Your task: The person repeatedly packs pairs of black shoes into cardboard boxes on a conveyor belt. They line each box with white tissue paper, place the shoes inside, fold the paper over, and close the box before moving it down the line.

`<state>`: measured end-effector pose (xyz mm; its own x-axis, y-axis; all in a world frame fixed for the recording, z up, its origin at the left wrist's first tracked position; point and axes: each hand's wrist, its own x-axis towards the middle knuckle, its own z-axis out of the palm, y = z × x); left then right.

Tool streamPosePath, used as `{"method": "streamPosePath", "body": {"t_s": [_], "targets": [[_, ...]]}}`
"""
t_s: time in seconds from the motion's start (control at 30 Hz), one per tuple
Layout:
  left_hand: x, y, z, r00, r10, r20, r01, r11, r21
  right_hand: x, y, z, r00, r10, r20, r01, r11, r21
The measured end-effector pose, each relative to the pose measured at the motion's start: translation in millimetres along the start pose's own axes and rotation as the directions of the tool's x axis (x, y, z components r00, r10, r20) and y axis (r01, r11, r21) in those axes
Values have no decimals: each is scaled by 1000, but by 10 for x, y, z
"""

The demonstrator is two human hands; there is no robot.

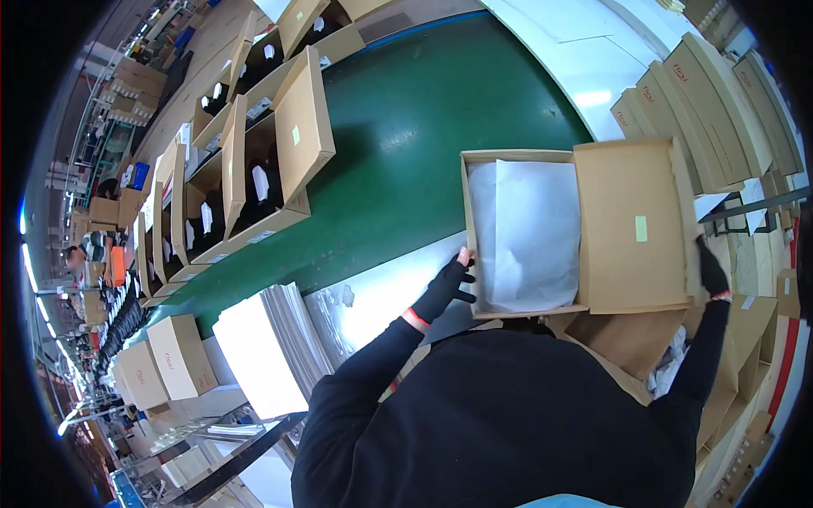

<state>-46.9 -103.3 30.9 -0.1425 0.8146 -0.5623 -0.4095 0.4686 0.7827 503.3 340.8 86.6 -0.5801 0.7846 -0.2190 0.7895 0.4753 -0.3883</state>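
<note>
Left fingers: on the left hand (444,286), spread, tips against the box's left wall; no pinch visible.
Right fingers: on the right hand (713,273), at the outer edge of the lid; pinching or only resting, can't tell.
Box: hinged-lid cardboard box (518,156), open in front of the torso, between both hands; underside hidden, so support unclear.
Lid: opened out to the right (622,182), pale green sticker (641,229) on its inner face. Likely stiff panel, floppy at the hinge.
Paper: white paper sheet (538,229) fills the tray. Probably light, slippery, easily creased.
Weight: cardboard should be light; anything under the sheet is hidden, so load unknown.
Best hold: opposite tray walls, low down. Lid alone would likely strain the fold.
Around: green conveyor belt (406,127) beyond, open cartons (292,127) at left, white worktop (542,30) past the belt.
</note>
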Motion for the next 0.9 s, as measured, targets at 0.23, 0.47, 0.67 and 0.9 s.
{"method": "streamPosePath", "body": {"t_s": [0.23, 0.47, 0.67, 0.9], "targets": [[251, 51, 317, 994, -86, 71, 111, 849, -517, -126, -3733, 722, 698, -556, 451, 137, 721, 679], [576, -323, 738, 994, 109, 15, -107, 989, -103, 667, -1842, 2020, 924, 172, -342, -182, 983, 4], [437, -295, 413, 993, 115, -5, -115, 988, -107, 372, -1294, 2276, 865, -4, 502, -480, 285, 829], [575, -420, -41, 996, 34, 83, -35, 999, 12, -148, -2402, 2860, 963, 136, 233, -264, 292, 919]]}}
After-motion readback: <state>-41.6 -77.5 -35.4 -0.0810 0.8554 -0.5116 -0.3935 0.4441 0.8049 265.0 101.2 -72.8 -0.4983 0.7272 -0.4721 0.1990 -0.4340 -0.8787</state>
